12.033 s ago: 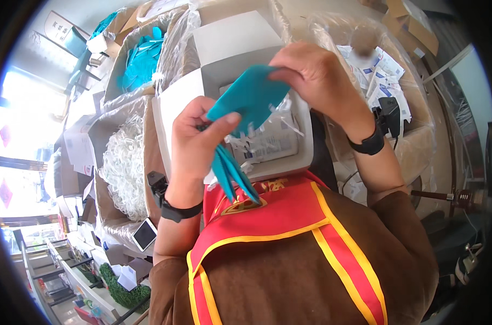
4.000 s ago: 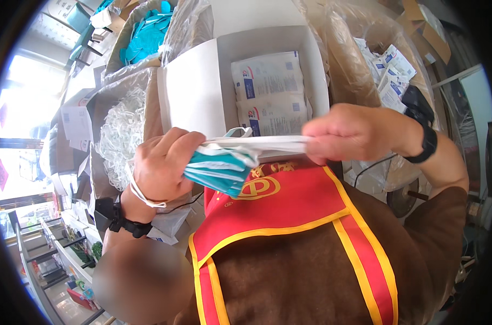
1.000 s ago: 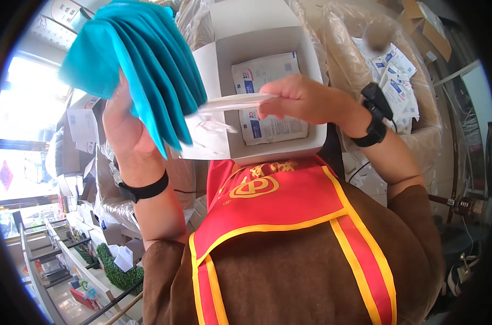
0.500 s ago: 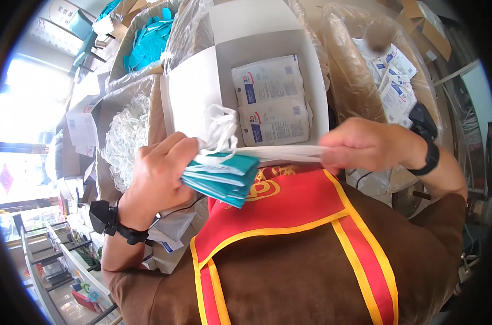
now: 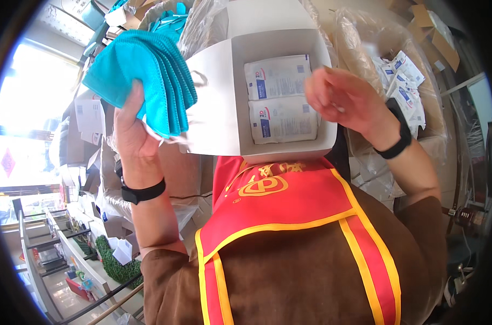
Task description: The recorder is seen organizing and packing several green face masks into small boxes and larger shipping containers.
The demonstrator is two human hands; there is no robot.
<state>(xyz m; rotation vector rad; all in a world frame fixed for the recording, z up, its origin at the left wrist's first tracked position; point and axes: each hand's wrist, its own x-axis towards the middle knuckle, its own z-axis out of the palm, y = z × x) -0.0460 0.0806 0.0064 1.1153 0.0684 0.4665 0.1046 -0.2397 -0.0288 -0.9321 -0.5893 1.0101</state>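
Note:
My left hand (image 5: 133,132) is raised on the left, closed round a stack of teal folded face masks (image 5: 143,67). The stack fans out above my fingers, with its stitched edges toward the right. White elastic straps (image 5: 171,140) hang at its lower edge, partly hidden behind my wrist. My right hand (image 5: 341,100), somewhat blurred, hovers over the right side of an open white box (image 5: 207,97). Its fingers are loosely bent and apart, with nothing visible in them. Inside the box, white printed packets (image 5: 283,122) lie flat in two visible stacks.
At the back left, a plastic-lined carton holds more teal masks (image 5: 170,21). A plastic-lined carton (image 5: 360,40) on the right contains loose white packets (image 5: 406,97). Shelving (image 5: 67,260) stands at the lower left, beside a bright window (image 5: 32,97).
My left hand has lifted the masks up and left, turning the stack so its broad face shows. My right hand has let go of the white straps and risen over the box's right side.

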